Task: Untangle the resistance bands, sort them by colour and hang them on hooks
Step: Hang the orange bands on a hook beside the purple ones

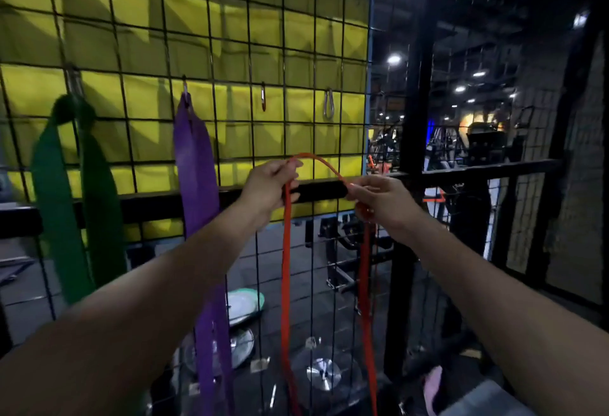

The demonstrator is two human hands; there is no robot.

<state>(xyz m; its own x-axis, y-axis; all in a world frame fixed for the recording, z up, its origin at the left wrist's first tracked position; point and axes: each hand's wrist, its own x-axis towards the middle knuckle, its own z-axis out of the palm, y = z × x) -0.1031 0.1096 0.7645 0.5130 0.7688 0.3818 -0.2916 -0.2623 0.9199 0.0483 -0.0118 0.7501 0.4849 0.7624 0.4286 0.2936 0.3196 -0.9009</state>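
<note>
Single head-worn view, wide-angle, facing forward and slightly down along both outstretched forearms. Close to a wire grid panel [230, 125], near enough for hands to reach it; bars bowed toward the picture's edges by the lens. Grid seen nearly square-on, its right edge right of centre, gym floor [270, 260] visible below and beyond it.

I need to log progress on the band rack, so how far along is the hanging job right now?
Done: the green band and the purple band already hang from clips on the wire grid. In hand: the left hand and right hand hold the orange band up in a loop. Left: hooking it on, perhaps onto the empty orange clip or silver clip.
</note>
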